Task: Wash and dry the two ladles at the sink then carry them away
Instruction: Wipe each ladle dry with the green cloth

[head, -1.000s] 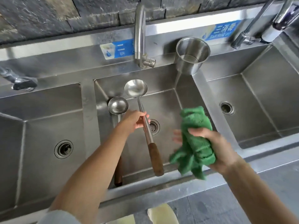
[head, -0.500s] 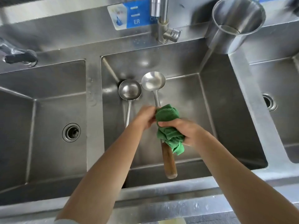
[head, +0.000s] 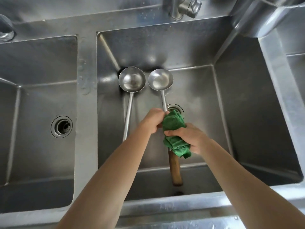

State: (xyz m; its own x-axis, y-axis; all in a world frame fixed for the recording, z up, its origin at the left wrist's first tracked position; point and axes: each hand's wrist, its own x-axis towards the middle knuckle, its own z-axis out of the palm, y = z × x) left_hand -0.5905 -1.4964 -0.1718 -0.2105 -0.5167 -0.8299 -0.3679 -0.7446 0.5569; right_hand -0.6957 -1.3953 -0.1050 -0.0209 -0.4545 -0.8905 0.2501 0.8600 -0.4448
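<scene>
Two steel ladles are in the middle sink basin (head: 239, 113), bowls side by side and facing up. The right ladle (head: 160, 80) has a wooden handle end and is held above the basin; my left hand (head: 152, 120) grips its steel shaft. My right hand (head: 188, 137) holds a green cloth (head: 175, 134) wrapped around that shaft just below my left hand. The left ladle (head: 131, 80) leans in the basin untouched; its lower handle is hidden behind my left forearm.
A left basin (head: 38, 104) with a drain lies beside the middle one, and part of a right basin (head: 295, 76) shows at the edge. A tap base (head: 183, 7) and a steel cup (head: 257, 17) sit on the back ledge. The sink's front rim (head: 173, 207) runs below my arms.
My right hand brought the green cloth from the right onto the held ladle's shaft and keeps it wrapped there. The view has closed in on the middle basin.
</scene>
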